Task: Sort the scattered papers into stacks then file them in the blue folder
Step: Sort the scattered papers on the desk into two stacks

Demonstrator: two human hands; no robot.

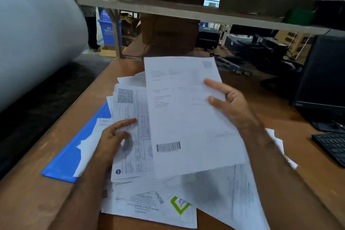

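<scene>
A large white sheet with a barcode [186, 114] is lifted over the pile, and my right hand [229, 102] pinches its right edge, thumb on the printed face. My left hand [113, 136] rests with spread fingers on a stack of printed papers [132, 127] that carries a QR code at its top. That stack partly covers the blue folder [65, 162], which lies open at the table's left edge. More loose papers [155, 205] lie scattered near me, one with a green logo.
The brown wooden table [33, 201] carries a black keyboard [332, 145] and a monitor [324, 84] at the right. A big white roll [37, 30] looms on the left. A shelf beam [186, 11] with cardboard boxes crosses behind the table.
</scene>
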